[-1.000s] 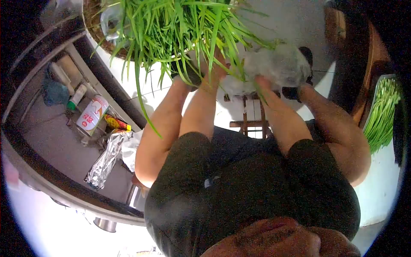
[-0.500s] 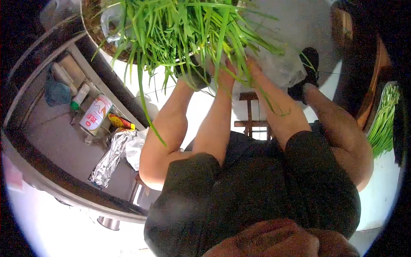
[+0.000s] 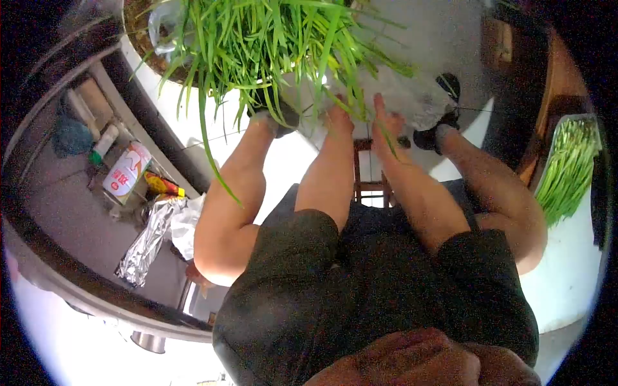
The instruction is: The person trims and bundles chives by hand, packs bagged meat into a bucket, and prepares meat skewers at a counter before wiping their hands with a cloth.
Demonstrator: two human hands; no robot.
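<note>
A large heap of long, flat green leaves, which look like garlic chives (image 3: 264,45), hangs over the rim of a round basket (image 3: 145,61). Just below the heap is my left hand (image 3: 339,121); leaves cover its fingers, so its grip does not show. My right hand (image 3: 390,122) is a little to the right, one finger stretched out and apart from the others. A single green blade crosses in front of it, and I cannot make out whether the hand touches it. Behind both hands lies a clear plastic bag (image 3: 418,103) on the floor.
At right stands a tray of chives (image 3: 570,170) with pale stalks. On the left, a shelf (image 3: 51,199) holds a red-and-white container (image 3: 127,172), crumpled foil (image 3: 151,241) and a blue-grey cloth (image 3: 72,136). My knees flank my arms, and a wooden stool (image 3: 370,186) is below.
My right hand has drawn back from the hanging leaves, and its fingers now show more. My left hand has moved slightly down. The whole view has shifted a little.
</note>
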